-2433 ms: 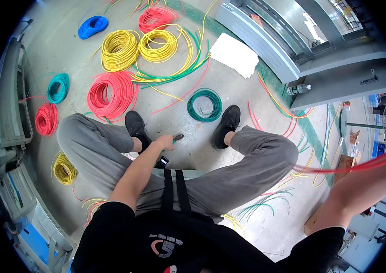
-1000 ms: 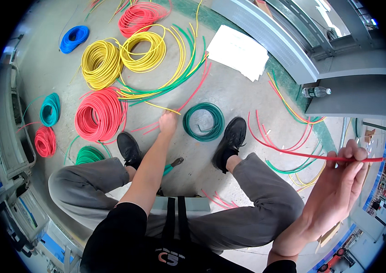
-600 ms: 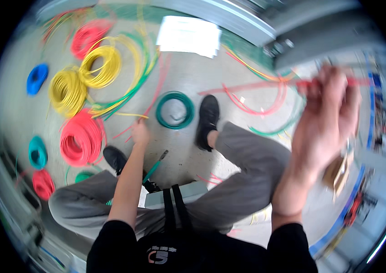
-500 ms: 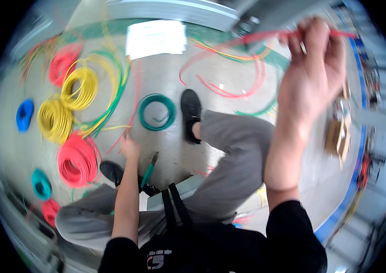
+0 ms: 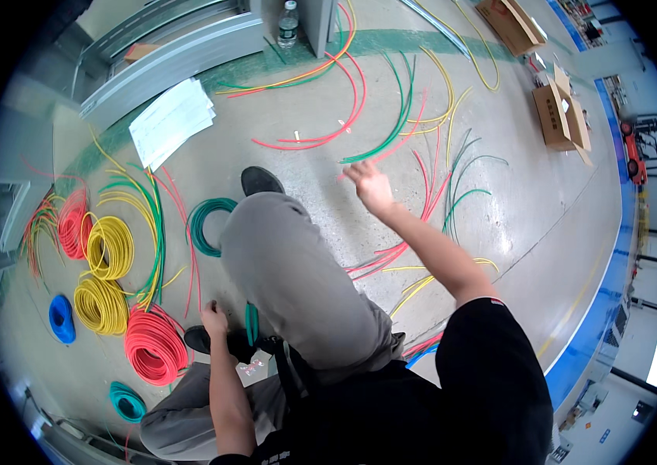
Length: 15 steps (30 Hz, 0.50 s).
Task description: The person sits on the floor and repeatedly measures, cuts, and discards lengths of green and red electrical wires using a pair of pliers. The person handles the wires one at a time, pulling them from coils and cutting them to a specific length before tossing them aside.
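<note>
My right hand (image 5: 371,186) is stretched out over the floor with its fingers spread and nothing in it. Just beyond it lie loose cut lengths of red wire (image 5: 429,194) and green wire (image 5: 398,124). My left hand (image 5: 214,318) is down at the floor beside my black shoe (image 5: 208,339), fingers curled downward. A green-handled tool (image 5: 251,322) lies right next to it, and a red wire coil (image 5: 154,345) sits just to its left. A green wire coil (image 5: 206,225) lies by my other shoe (image 5: 260,180).
Yellow coils (image 5: 109,246) (image 5: 100,302), a second red coil (image 5: 72,225), a blue coil (image 5: 61,318) and a teal coil (image 5: 127,399) lie at the left. White sheets (image 5: 173,120), a grey metal channel (image 5: 173,54), a water bottle (image 5: 288,23) and cardboard boxes (image 5: 561,116) stand farther off.
My right hand held a red wire raised up; now it is lowered, spread out and holds nothing. The view has swung right. My left hand has drawn back beside the red coil.
</note>
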Available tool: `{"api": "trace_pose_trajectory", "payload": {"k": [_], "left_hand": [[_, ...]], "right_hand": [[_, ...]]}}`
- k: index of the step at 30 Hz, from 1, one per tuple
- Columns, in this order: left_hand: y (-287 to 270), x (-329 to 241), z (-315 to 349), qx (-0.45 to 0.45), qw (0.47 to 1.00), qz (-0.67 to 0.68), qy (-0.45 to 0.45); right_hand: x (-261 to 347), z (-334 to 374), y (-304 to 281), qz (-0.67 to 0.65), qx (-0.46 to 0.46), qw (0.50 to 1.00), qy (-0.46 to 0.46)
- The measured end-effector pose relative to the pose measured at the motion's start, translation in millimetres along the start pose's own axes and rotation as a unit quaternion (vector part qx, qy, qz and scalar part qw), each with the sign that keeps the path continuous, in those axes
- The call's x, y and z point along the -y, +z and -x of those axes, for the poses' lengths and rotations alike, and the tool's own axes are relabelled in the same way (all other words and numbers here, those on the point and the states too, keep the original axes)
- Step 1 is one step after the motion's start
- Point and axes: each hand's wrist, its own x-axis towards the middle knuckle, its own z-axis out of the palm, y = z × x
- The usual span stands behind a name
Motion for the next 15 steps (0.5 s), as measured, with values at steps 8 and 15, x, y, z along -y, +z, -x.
{"api": "trace_pose_trajectory", "payload": {"k": [8,15], "left_hand": [[3.9,-10.2,19.9,0.056,0.997,0.054,0.028],[18.0,-28.5,21.4,0.100,0.991,0.083,0.012]], "right_hand": [[-16.7,87.1,123.6,0.066,0.204,0.977,-0.005],[-19.6,35.4,138.6,0.135,0.162,0.977,-0.032]]}}
